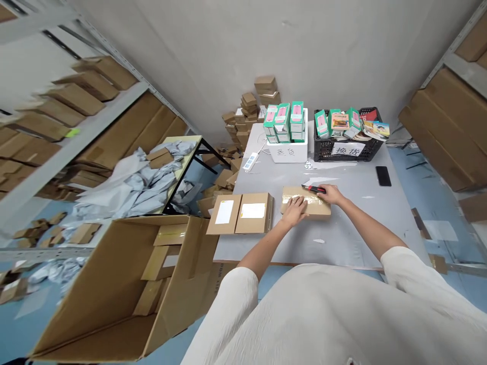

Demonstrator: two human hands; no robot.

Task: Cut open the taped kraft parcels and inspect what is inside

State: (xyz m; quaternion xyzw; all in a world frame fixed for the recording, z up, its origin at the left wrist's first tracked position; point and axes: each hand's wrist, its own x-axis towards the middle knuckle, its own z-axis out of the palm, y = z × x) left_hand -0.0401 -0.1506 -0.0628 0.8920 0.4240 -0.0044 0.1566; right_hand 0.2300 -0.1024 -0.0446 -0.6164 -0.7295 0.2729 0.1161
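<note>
A taped cardboard box lies on the grey table in front of me. My left hand rests flat on its top near the left end, fingers spread. In my right hand is a red and black utility knife, its tip pointing left over the far edge of the box. Whether the blade touches the tape I cannot tell. Left of the box are brown cartons with white labels, lying side by side near the table's left edge.
At the table's back stand a white bin of green-and-pink boxes and a black crate with boxes and books. A phone lies right, a power strip left. A large open carton stands lower left; shelves flank the room.
</note>
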